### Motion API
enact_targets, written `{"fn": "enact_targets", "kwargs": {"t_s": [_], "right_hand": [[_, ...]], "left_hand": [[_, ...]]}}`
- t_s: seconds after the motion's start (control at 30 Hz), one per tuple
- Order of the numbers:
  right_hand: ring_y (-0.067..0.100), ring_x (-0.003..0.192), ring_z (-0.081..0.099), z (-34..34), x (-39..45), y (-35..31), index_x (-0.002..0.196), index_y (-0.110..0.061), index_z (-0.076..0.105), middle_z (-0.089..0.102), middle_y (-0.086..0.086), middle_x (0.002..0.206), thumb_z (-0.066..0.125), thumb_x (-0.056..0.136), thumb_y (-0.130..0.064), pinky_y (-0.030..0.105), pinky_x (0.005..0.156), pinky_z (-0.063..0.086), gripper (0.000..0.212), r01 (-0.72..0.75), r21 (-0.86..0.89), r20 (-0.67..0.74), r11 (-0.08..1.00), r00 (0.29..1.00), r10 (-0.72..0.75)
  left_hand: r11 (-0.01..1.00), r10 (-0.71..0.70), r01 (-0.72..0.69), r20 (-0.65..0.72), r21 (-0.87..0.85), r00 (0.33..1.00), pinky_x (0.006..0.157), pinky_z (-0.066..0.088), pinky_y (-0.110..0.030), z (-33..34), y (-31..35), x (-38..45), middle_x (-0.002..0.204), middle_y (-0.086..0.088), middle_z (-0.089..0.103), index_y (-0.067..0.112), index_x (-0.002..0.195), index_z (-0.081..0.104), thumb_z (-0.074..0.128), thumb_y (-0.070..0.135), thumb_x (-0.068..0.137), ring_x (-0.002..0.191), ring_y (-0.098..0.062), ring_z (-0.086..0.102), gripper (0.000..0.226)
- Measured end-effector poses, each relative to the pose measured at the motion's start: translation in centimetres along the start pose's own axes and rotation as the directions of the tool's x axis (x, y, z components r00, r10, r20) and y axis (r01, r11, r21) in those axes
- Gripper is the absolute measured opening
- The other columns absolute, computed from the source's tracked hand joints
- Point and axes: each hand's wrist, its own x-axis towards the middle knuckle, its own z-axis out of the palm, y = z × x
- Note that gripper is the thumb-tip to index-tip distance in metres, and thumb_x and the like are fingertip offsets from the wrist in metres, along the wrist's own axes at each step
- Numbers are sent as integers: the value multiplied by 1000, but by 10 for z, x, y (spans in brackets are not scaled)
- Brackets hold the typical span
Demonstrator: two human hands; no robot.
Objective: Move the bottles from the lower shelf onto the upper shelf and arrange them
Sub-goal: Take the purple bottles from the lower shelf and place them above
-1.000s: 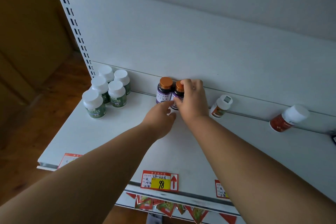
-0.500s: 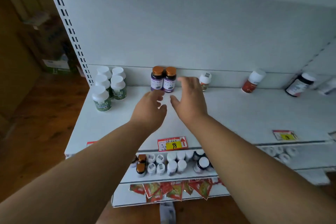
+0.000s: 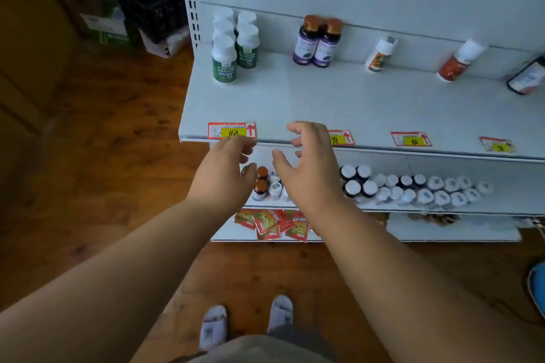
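Here both hands hang empty, fingers loosely spread: the left hand [image 3: 224, 174] and right hand [image 3: 309, 168] sit before the lower shelf [image 3: 442, 209], over its orange-capped bottles [image 3: 261, 183] (partly hidden). Two purple bottles [image 3: 317, 41] stand touching on the upper shelf [image 3: 354, 103].

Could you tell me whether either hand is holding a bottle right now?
No, the left hand and right hand are both empty, fingers loosely spread in front of the lower shelf.
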Motion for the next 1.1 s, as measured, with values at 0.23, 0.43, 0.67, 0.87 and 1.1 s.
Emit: {"fn": "enact_targets", "kwargs": {"t_s": [0.23,0.43,0.67,0.87,1.1], "right_hand": [[9,92,57,45,-41,53,116,-14,58,53,-1,112,73,85,-17,14,76,50,34,-84,55,162,995,984,74],[15,98,58,75,-66,111,113,-14,58,48,-8,106,73,85,-16,25,76,50,32,-121,19,350,992,931,107],[22,99,60,158,-67,199,116,-15,59,58,3,115,72,85,-23,33,80,48,34,-121,-129,440,984,883,166],[30,118,56,230,-40,256,139,-19,49,49,10,137,62,91,-25,37,96,45,50,-72,-277,509,958,835,210],[31,100,59,270,-18,274,122,-17,49,58,7,116,59,95,-30,35,70,38,31,101,-419,465,902,877,118]], "left_hand": [[991,-130,130,43,0,991,81,44,-18,65,-48,-23,114,6,60,18,126,59,62,15,92,92,-5,54,33],[977,-214,215,77,-7,974,85,51,-29,129,-79,-28,112,3,62,18,124,59,61,17,91,90,-7,54,32],[948,-316,317,85,-4,945,76,44,-22,208,-153,-14,112,2,63,19,126,58,61,18,92,90,-10,57,34],[923,-378,384,145,-11,914,81,47,-25,267,-220,14,121,2,64,19,131,54,64,22,93,104,-13,61,40],[894,-403,435,234,-104,885,99,50,-38,318,-257,46,140,0,55,20,143,42,66,22,92,124,-20,56,56]]}}
